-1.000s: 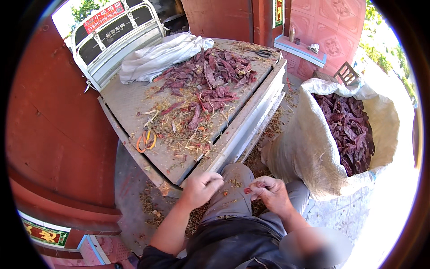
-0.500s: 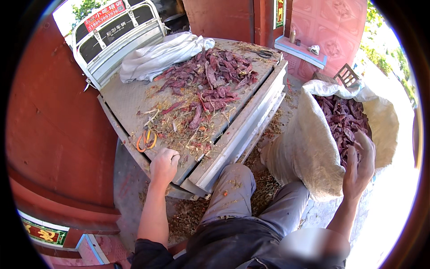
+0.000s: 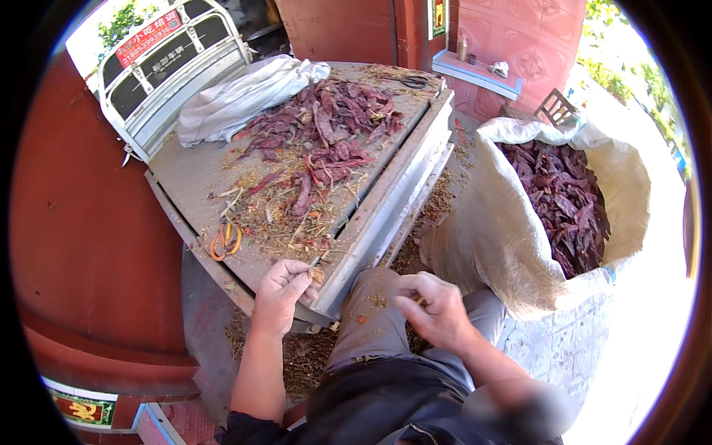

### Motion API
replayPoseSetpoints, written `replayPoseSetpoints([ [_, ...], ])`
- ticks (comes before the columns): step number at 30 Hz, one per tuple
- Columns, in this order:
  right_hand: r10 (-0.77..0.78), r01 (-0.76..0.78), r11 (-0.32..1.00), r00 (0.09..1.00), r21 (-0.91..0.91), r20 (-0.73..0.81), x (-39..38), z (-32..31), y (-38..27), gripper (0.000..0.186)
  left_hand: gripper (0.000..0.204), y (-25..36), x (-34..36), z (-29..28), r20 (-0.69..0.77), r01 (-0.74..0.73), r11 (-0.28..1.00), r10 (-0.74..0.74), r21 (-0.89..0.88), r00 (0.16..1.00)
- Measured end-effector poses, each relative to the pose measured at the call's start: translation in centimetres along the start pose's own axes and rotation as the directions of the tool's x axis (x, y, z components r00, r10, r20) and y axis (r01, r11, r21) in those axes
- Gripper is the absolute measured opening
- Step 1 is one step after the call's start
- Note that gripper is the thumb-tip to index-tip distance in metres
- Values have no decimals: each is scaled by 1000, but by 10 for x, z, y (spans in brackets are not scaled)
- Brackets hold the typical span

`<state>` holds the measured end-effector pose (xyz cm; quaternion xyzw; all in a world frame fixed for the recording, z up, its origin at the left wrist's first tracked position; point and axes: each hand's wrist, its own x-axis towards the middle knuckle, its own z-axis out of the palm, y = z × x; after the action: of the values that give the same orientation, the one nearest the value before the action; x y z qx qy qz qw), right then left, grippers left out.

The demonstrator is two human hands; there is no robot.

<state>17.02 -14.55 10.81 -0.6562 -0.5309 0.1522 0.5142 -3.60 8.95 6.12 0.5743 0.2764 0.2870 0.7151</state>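
Note:
My left hand point(image 3: 282, 297) is at the near corner of a truck bed, thumb and fingers pinching a small orange-brown dried scrap point(image 3: 317, 275). Over my right thigh, my right hand point(image 3: 434, 308) has its fingers curled closed; what is in them, if anything, is hidden. Dark red dried chili peppers point(image 3: 337, 119) lie heaped on the bed, with straw-like stems and bits point(image 3: 285, 222) scattered nearer me. Scissors with orange and yellow handles point(image 3: 225, 241) rest on the bed left of these bits. To my right, an open woven sack point(image 3: 504, 245) holds many more dried peppers point(image 3: 560, 200).
A crumpled white sack point(image 3: 245, 100) lies at the bed's far left, near the truck's cab guard point(image 3: 174, 67). Dark-handled scissors point(image 3: 414, 81) are at the far right corner. Behind the open sack stands a small wooden chair point(image 3: 556, 107). A red wall point(image 3: 96, 200) rises at left.
My right hand has come from over the open sack to above my lap, its fingers now curled. My left hand has turned, and a small scrap shows in its pinch.

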Motion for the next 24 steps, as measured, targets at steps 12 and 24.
replayPoseSetpoints([
  [12, 29, -30, 999, 999, 37, 29, -5, 33, 29, 23, 13, -25, -24, 69, 339, 95, 995, -104, 41, 935],
  [24, 366, -464, 619, 884, 634, 290, -17, 36, 46, 16, 14, -28, -23, 70, 417, 245, 965, -188, -88, 889],
])
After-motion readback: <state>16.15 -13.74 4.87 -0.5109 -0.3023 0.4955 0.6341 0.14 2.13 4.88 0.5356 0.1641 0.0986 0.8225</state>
